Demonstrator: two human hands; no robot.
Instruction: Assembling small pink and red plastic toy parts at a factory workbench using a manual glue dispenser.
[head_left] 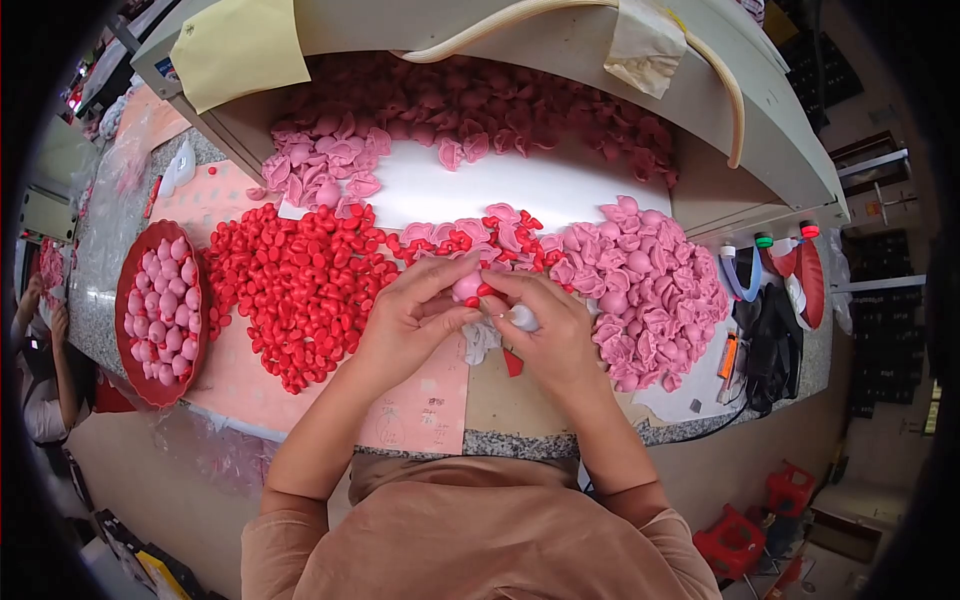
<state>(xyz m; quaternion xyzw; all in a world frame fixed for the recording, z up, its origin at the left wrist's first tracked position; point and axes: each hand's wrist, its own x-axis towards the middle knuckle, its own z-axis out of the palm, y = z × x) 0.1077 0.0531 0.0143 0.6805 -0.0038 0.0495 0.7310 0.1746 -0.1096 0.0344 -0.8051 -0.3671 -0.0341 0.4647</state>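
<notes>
Over the middle of the table my left hand (415, 308) is closed on a small rounded pink piece (466, 287) with its fingertips. Small red pieces (473, 301) show against its lower side. My right hand (548, 325) meets the left there, its thumb and forefinger pinched at the red pieces. A whitish bottle-like thing (523, 318) is tucked in the right palm, mostly covered by the fingers. A heap of glossy red pieces (300, 285) lies left of my hands. To their right is a pile of pink cup-shaped pieces (650, 290).
A red scalloped tray (128, 345) at the left holds pink pieces with red bits. More pink pieces (330, 160) lie beneath a beige hood (440, 30) at the back. Capped bottles (763, 260), an orange lighter-like item (728, 355) and a black strap (775, 345) are at the right.
</notes>
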